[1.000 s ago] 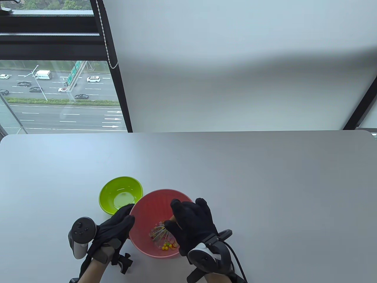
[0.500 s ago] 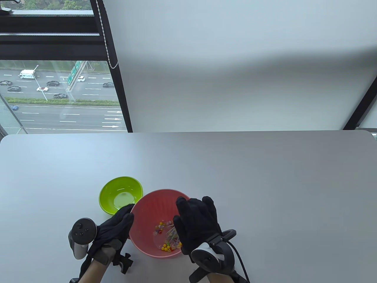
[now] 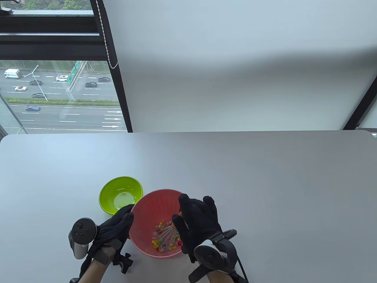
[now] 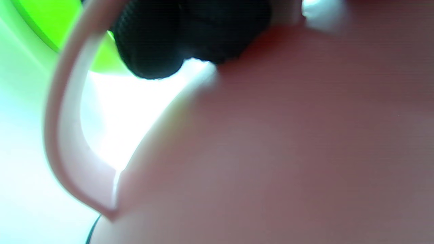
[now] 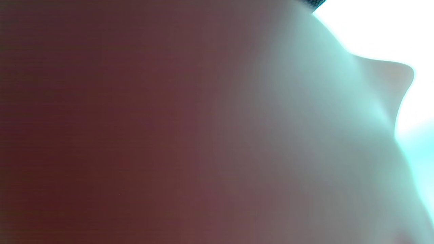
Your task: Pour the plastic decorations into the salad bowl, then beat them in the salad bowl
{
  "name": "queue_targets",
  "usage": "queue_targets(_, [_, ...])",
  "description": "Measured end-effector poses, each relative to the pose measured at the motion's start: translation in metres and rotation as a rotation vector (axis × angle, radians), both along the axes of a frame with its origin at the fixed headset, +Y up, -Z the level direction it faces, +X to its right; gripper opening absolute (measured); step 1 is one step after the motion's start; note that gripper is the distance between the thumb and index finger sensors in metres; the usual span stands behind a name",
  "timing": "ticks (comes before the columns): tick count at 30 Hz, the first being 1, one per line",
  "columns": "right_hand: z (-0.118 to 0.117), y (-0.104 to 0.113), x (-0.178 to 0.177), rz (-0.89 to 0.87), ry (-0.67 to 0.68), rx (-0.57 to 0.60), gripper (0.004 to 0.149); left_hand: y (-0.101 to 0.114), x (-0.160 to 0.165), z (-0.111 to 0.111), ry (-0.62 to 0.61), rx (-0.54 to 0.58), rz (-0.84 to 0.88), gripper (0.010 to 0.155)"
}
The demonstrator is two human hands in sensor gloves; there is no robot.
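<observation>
A pink salad bowl (image 3: pixel 153 206) stands near the table's front edge with small yellow and red plastic decorations (image 3: pixel 163 239) scattered on its bottom. My right hand (image 3: pixel 196 222) hovers over the bowl's right side and grips a wire whisk (image 3: pixel 166 235) whose loops sit among the decorations; its handle is hidden under the glove. My left hand (image 3: pixel 117 224) holds the bowl's left rim, and its fingers (image 4: pixel 190 34) curl over the pink wall (image 4: pixel 288 152) in the left wrist view. The right wrist view is filled by a blurred pink bowl wall (image 5: pixel 169 135).
A green bowl (image 3: pixel 120 194), with no decorations in it, stands just left of and behind the pink bowl, touching or nearly touching my left fingertips. The grey table (image 3: pixel 265 182) stretches away to the right and back. A window is beyond its far left edge.
My right hand has shifted slightly right and back toward me while swinging the whisk, and the decorations have spread from the front right toward the bowl's middle. The left hand has stayed put.
</observation>
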State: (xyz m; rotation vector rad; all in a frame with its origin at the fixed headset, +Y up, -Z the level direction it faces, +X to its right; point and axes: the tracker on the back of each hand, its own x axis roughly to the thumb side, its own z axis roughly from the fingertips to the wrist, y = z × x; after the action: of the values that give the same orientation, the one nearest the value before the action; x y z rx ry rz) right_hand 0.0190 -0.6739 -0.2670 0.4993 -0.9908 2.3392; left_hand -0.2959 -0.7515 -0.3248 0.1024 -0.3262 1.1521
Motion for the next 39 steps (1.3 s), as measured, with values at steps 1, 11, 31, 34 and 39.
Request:
queue_targets(1, [0.0002,-0.0002,-0.0006,0.0,0.001,0.0,0.065,0.0,-0.0001,0.0,0.0,0.0,0.0,0.069])
queue_targets(11, [0.0014,-0.001,-0.0037,0.031,-0.015,0.02,0.06,-0.0001,0.0,-0.0002,-0.002,-0.006,0.008,0.069])
queue_targets(31, [0.008,0.007,0.0,0.17,-0.104,0.152,0.06,-0.0003,0.0001,-0.0003,-0.004,-0.006,0.017,0.069])
queue_targets(34, [0.0074,0.0074,0.0022,0.147,-0.099,0.134,0.06,-0.0002,0.0,-0.0003,-0.004,-0.005,0.015,0.07])
queue_targets(39, [0.0063,0.0076,0.0038,0.121,-0.091,0.109,0.061,-0.0002,0.0,-0.0003,-0.005,-0.006,0.015,0.07])
